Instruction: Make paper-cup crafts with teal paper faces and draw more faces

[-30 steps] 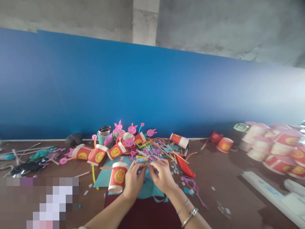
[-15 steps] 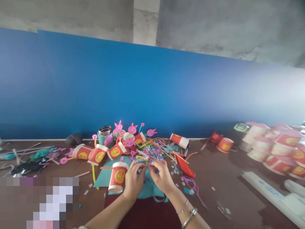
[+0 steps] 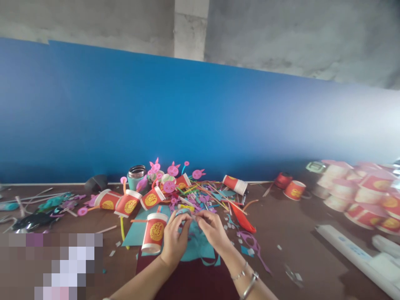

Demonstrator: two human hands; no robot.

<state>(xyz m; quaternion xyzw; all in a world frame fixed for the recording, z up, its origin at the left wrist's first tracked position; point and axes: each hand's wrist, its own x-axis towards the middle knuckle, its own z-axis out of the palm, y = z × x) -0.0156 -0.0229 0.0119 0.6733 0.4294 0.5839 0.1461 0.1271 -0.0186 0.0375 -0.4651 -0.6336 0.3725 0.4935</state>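
My left hand (image 3: 176, 235) is closed with its fingertips pinched, around a small rounded thing with blue print (image 3: 183, 212) that could be a roll of tape. Close beside it, my right hand (image 3: 213, 230) is pinched shut. A tiny pale bit seems to show between the two sets of fingertips, too small to name. Beneath the hands lie cut teal paper sheets (image 3: 200, 251). Just left of my left hand, a red and white paper cup (image 3: 155, 233) stands with an orange strip sticking out from its side.
Several paper cups (image 3: 128, 203) lie tipped beyond, near pink animal-face cutouts (image 3: 173, 168) and an open teal flask (image 3: 136, 178). Paper scraps and strips are heaped behind the hands. At right are a red balloon-like piece (image 3: 242, 217), stacked cups (image 3: 370, 212) and a white power strip (image 3: 350, 248).
My right hand's fingers have shifted slightly and its fingertips sit a little differently by the left ones. The left hand and the things on the table look nearly the same.
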